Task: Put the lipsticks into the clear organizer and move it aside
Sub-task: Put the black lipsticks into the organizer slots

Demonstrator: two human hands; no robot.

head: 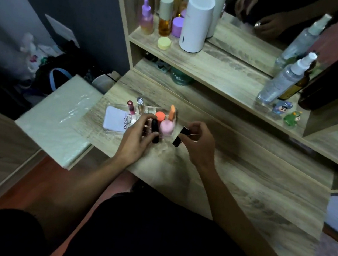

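Note:
The clear organizer (151, 109) sits on the wooden desk, left of centre. In it stand a red-capped lip tube (130, 108), a silver-topped tube (139, 103), an orange sponge (160, 116), a pink sponge (166, 127) and an orange stick (172, 112). My left hand (137, 138) grips a rounded black lipstick (155, 133) at the organizer's front. My right hand (199, 144) holds a square black lipstick (181, 137) just right of the organizer, above the desk.
A white compact (113, 121) lies at the organizer's left end. A plastic-wrapped white board (58, 118) juts out left of the desk. On the shelf behind stand a white cylinder (195, 22), several bottles, a spray bottle (283, 80) and small figurines (287, 113). A mirror is at the back.

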